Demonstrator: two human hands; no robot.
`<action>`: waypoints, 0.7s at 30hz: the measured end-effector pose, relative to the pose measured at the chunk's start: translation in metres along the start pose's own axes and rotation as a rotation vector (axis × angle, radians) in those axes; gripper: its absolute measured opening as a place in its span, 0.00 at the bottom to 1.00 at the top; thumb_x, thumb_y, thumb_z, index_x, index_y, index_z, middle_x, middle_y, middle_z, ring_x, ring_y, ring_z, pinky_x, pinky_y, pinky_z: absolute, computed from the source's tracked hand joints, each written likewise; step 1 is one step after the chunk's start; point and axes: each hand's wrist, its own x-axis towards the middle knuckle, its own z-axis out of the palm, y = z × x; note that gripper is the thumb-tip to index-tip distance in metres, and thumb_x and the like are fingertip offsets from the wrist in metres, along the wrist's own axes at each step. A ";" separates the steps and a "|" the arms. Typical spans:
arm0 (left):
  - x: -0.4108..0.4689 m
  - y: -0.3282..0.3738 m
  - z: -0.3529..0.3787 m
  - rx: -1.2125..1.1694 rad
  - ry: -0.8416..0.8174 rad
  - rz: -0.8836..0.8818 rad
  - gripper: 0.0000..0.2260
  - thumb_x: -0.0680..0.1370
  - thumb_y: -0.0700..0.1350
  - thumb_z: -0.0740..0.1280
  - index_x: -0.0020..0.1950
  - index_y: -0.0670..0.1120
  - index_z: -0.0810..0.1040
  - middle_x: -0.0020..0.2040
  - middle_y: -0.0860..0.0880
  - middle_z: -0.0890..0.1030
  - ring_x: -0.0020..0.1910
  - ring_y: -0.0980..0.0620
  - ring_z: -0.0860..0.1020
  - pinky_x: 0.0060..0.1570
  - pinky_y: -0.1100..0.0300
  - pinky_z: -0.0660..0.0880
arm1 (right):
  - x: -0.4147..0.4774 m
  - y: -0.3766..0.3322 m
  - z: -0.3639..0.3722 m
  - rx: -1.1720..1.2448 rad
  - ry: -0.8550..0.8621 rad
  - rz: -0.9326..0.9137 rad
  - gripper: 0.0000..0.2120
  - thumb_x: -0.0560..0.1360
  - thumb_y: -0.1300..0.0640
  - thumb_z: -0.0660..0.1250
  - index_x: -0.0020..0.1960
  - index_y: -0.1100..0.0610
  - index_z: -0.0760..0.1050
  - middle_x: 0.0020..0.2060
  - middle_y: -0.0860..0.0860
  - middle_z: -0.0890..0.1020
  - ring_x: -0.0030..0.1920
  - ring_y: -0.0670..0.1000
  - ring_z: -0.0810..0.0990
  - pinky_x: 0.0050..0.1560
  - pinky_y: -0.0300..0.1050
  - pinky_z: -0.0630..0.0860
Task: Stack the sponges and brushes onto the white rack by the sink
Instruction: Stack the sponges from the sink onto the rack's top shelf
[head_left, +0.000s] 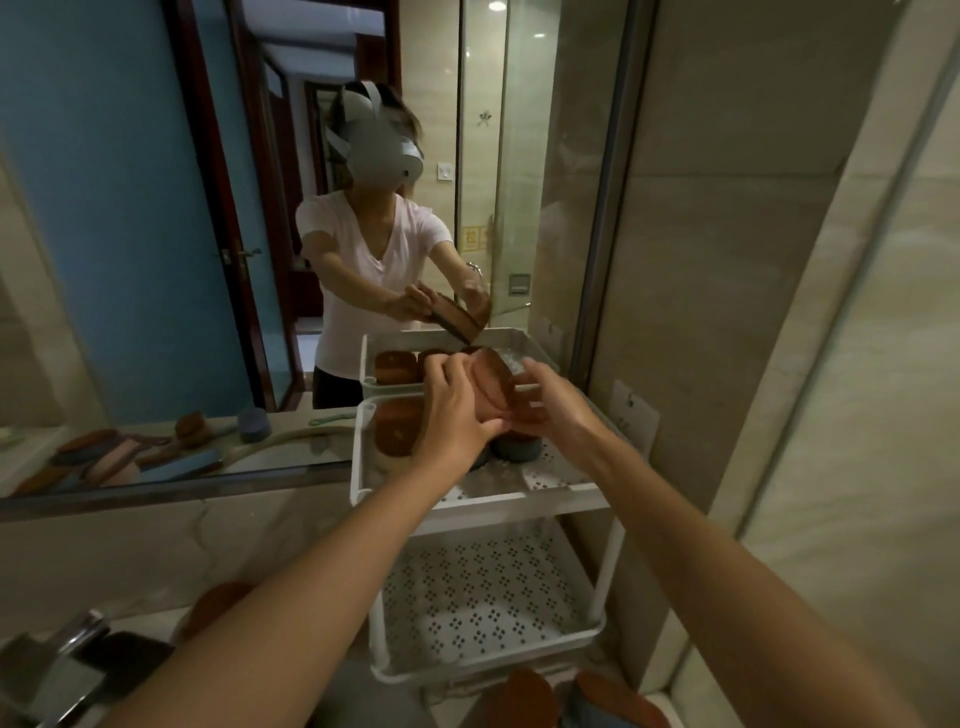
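Note:
A white two-shelf rack stands against the mirror at the counter's right end. Both hands are over its upper shelf. My left hand and my right hand together grip a brown oval brush, tilted on edge above the shelf. A brown sponge lies on the left of the upper shelf. Dark round pads sit under my hands, partly hidden. The perforated lower shelf holds nothing that I can see.
The mirror behind the rack reflects a person, brushes and sponges. A chrome tap is at the lower left. Brown brushes lie on the counter in front of the rack. A tiled wall closes the right side.

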 end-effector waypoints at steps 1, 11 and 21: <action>0.000 0.002 0.001 -0.032 -0.056 0.034 0.33 0.69 0.40 0.74 0.69 0.41 0.61 0.67 0.44 0.60 0.67 0.49 0.66 0.68 0.61 0.64 | -0.002 -0.003 -0.002 0.054 -0.013 0.021 0.17 0.80 0.48 0.55 0.56 0.58 0.74 0.47 0.56 0.77 0.44 0.53 0.77 0.41 0.45 0.76; 0.022 0.003 0.000 -0.586 -0.219 -0.102 0.23 0.76 0.27 0.55 0.70 0.41 0.61 0.65 0.39 0.71 0.68 0.42 0.70 0.68 0.50 0.68 | 0.012 0.008 -0.035 -0.069 0.125 -0.107 0.21 0.76 0.51 0.65 0.65 0.58 0.67 0.61 0.58 0.75 0.53 0.55 0.77 0.52 0.48 0.72; 0.015 -0.043 0.020 0.620 -0.666 0.232 0.23 0.83 0.53 0.45 0.77 0.51 0.46 0.79 0.48 0.47 0.78 0.49 0.47 0.75 0.48 0.47 | 0.045 0.043 -0.036 -0.664 0.134 -0.292 0.24 0.75 0.36 0.57 0.65 0.47 0.72 0.63 0.51 0.77 0.61 0.51 0.76 0.64 0.51 0.73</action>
